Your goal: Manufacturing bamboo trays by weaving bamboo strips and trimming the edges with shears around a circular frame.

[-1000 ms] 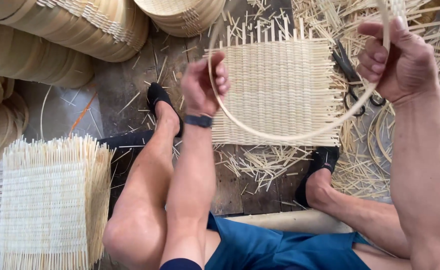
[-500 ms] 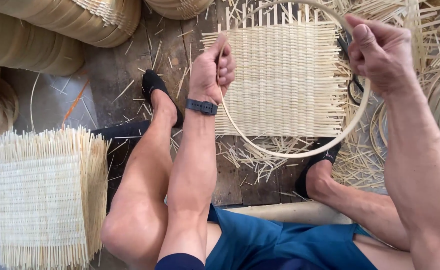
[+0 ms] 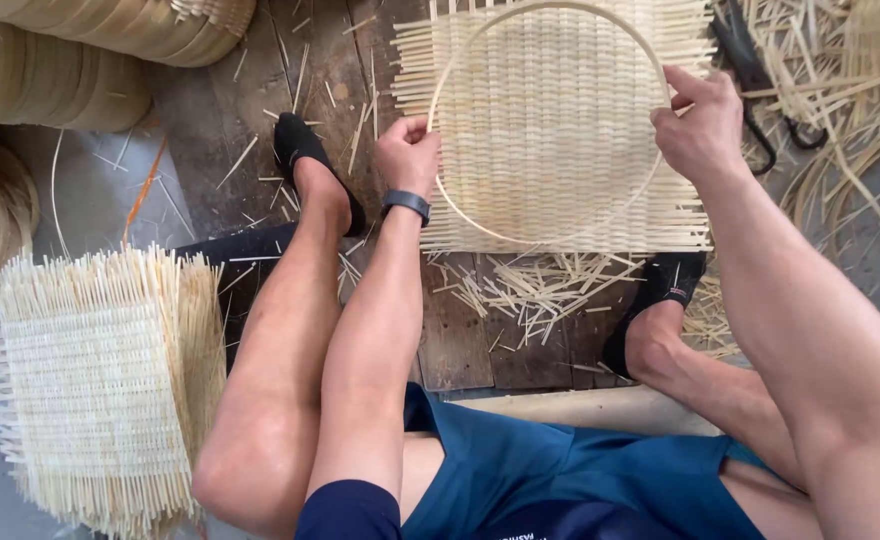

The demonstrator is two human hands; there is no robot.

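Hands, left hand [image 3: 409, 153] and right hand [image 3: 701, 127], pinch bamboo hoop [image 3: 480, 225] (flat on woven mat [image 3: 550, 130]).

A hoop [image 3: 550, 120] lies on the woven mat [image 3: 550, 200] before me, my left hand [image 3: 408, 152] and right hand [image 3: 702, 128] on its sides; stacked mats [image 3: 90, 390] sit to my left, shears [image 3: 760, 75] right of the mat

A pale straw-coloured woven bamboo mat [image 3: 560, 130] shows a tight basket-weave grid beneath a cream bamboo hoop [image 3: 550, 120]. Black slip-on shoes [image 3: 310, 160], a dark grey wristband [image 3: 406, 204] and deep blue shorts [image 3: 560, 480] contrast with weathered brown floorboards [image 3: 480, 340] and a stack of pale yellow mats [image 3: 100, 390].
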